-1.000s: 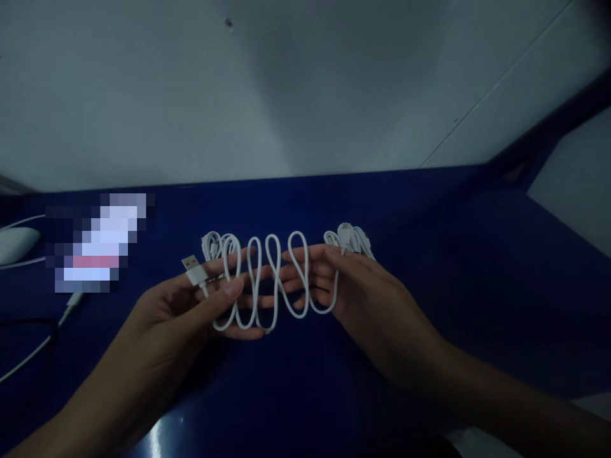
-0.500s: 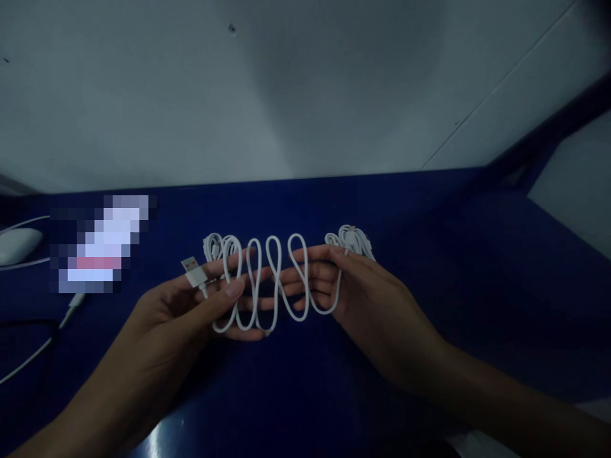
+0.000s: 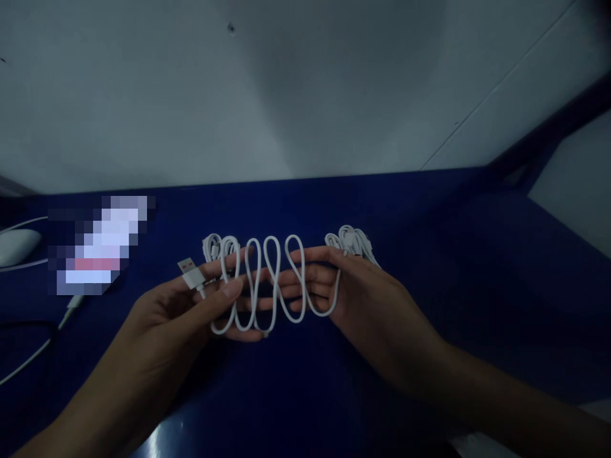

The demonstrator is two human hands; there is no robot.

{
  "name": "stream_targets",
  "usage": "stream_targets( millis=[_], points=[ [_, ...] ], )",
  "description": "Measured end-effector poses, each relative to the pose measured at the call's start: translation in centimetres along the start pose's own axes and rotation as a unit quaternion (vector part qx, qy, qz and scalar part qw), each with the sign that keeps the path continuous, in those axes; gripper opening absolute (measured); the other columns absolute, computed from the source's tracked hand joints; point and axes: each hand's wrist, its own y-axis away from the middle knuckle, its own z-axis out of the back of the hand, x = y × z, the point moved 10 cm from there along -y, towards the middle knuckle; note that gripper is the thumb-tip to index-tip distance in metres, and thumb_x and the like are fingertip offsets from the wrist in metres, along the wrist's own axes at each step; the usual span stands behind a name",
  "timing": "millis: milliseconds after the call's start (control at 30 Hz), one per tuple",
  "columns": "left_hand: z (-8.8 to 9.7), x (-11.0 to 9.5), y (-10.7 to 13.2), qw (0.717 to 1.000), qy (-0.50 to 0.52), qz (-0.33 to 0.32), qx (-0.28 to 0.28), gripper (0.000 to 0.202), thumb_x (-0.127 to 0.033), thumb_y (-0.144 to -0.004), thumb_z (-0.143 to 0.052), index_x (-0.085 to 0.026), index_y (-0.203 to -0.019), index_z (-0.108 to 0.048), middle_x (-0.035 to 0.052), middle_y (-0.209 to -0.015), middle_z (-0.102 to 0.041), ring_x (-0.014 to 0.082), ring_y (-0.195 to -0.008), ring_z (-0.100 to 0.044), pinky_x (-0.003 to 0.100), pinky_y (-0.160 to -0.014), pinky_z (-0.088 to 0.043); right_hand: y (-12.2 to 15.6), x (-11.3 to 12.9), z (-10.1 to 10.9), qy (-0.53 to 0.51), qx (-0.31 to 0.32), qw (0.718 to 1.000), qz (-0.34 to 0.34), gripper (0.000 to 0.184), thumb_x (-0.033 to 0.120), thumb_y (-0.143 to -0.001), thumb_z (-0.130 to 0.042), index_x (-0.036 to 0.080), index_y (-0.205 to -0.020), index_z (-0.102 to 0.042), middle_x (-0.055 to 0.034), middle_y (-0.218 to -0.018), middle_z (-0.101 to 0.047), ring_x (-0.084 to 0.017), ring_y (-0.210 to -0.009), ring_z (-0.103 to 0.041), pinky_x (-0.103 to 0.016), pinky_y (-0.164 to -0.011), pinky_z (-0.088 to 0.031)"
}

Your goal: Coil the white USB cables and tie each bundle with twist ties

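Note:
A white USB cable (image 3: pixel 276 280) stretches between my two hands in several zigzag loops. My left hand (image 3: pixel 191 312) pinches its left loops, thumb on top and fingers behind. The cable's USB plug (image 3: pixel 191 274) sticks up beside the left index finger. My right hand (image 3: pixel 358 292) holds the right end, its fingers reaching behind the loops and its thumb by the last bend. Behind the hands lie a bundled white cable (image 3: pixel 212 247) at left and more coiled white cables (image 3: pixel 351 240) at right, both partly hidden by the hands.
On the blue table (image 3: pixel 296 394), a blurred-out phone-like device (image 3: pixel 105 245) lies at left with a white cord plugged in. A white mouse (image 3: pixel 19 247) sits at the far left edge. A pale wall (image 3: pixel 296 95) rises behind the table.
The held cable's loops have shifted very slightly to the left. Both hands keep nearly the same pose and grip.

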Motion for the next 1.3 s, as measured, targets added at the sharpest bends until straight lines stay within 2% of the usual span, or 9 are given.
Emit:
stream_targets(
  millis=[133,200,600,800,1033,1100,1300],
  points=[
    [0.8,0.5,0.3,0.999,-0.033,0.005,-0.019,0.051,-0.031,-0.087,-0.102,-0.026,-0.135,-0.085,0.0137,-0.127,-0.091,0.0421,-0.112,-0.089,0.040,-0.079,-0.079,0.0,-0.1,-0.5,-0.012,0.027,1.000,0.002,0.045,0.050,-0.120,-0.051,0.018,-0.127,-0.081,-0.0152,-0.123,-0.086,-0.029,-0.117,-0.082,-0.048,-0.111,-0.059],
    [0.9,0.6,0.4,0.999,-0.039,0.007,-0.022,0.051,-0.031,-0.086,-0.103,-0.026,-0.134,-0.086,0.0140,-0.128,-0.091,0.0416,-0.112,-0.089,0.038,-0.078,-0.079,0.0,-0.2,-0.6,-0.018,0.037,0.999,0.002,0.044,0.049,-0.120,-0.052,0.018,-0.129,-0.081,-0.0153,-0.125,-0.085,-0.030,-0.118,-0.081,-0.049,-0.112,-0.058],
    [1.2,0.6,0.2,0.998,-0.049,-0.012,-0.030,0.051,-0.038,-0.086,-0.102,-0.028,-0.135,-0.087,0.0147,-0.136,-0.088,0.0451,-0.117,-0.087,0.044,-0.081,-0.080,0.0,-0.4,-1.1,-0.021,0.057,0.998,-0.004,0.045,0.049,-0.119,-0.053,0.019,-0.127,-0.085,-0.0144,-0.128,-0.083,-0.031,-0.122,-0.076,-0.051,-0.112,-0.055],
    [1.2,0.6,0.2,0.998,-0.057,-0.016,-0.023,0.050,-0.039,-0.087,-0.102,-0.029,-0.134,-0.088,0.0138,-0.138,-0.087,0.0432,-0.117,-0.087,0.039,-0.075,-0.079,0.1,-0.6,-1.0,-0.024,0.057,0.998,-0.007,0.045,0.048,-0.121,-0.049,0.019,-0.126,-0.085,-0.0132,-0.128,-0.083,-0.030,-0.123,-0.076,-0.050,-0.113,-0.055],
    [1.5,0.9,0.2,0.999,-0.050,-0.005,-0.014,0.049,-0.040,-0.088,-0.101,-0.032,-0.135,-0.087,0.0120,-0.139,-0.087,0.0411,-0.116,-0.088,0.039,-0.078,-0.079,-0.1,-0.7,-1.0,-0.031,0.046,0.998,-0.015,0.043,0.046,-0.119,-0.053,0.018,-0.122,-0.085,-0.0137,-0.124,-0.083,-0.030,-0.118,-0.077,-0.050,-0.112,-0.055],
    [1.8,1.0,0.1,0.998,-0.054,-0.001,-0.027,0.048,-0.041,-0.088,-0.102,-0.031,-0.133,-0.088,0.0122,-0.137,-0.088,0.0413,-0.115,-0.088,0.040,-0.078,-0.079,-0.2,-0.8,-0.8,-0.033,0.037,0.999,-0.017,0.042,0.046,-0.118,-0.054,0.018,-0.121,-0.085,-0.0137,-0.123,-0.083,-0.031,-0.119,-0.076,-0.051,-0.112,-0.055],
    [1.4,1.2,0.0,0.999,-0.043,0.004,-0.015,0.050,-0.042,-0.088,-0.101,-0.032,-0.134,-0.088,0.0121,-0.138,-0.087,0.0418,-0.118,-0.087,0.042,-0.083,-0.079,-0.1,-0.9,-0.8,-0.033,0.042,0.998,-0.020,0.042,0.046,-0.118,-0.054,0.018,-0.122,-0.084,-0.0131,-0.124,-0.083,-0.030,-0.118,-0.075,-0.051,-0.112,-0.052]
  ],
)
